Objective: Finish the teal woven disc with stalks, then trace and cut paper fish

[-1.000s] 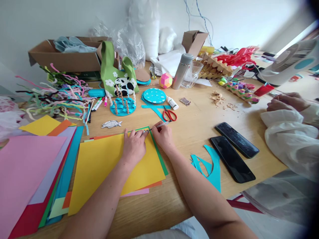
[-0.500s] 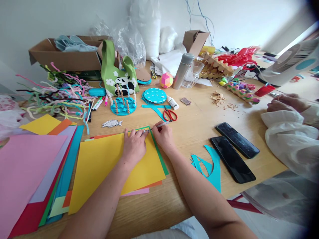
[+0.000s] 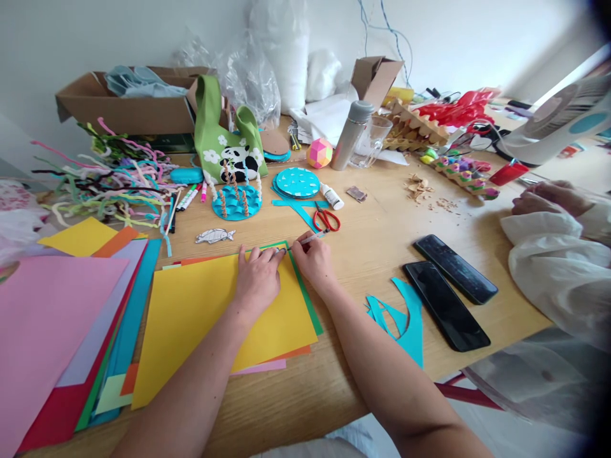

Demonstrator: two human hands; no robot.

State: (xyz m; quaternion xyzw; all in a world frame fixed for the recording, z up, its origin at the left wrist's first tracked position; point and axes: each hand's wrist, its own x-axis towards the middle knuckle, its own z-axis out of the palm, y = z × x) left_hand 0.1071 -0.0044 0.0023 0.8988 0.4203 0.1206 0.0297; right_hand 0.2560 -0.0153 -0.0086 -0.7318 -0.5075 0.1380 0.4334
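Head view, left hand [image 3: 258, 280] flat on yellow sheet [image 3: 200, 318], right hand [image 3: 312, 261] pinching pen [image 3: 314, 238], tip hard to make out.

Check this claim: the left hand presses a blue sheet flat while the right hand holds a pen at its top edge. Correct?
No: the head view shows the sheet under the left hand is yellow, not blue. The right hand does hold a pen there.
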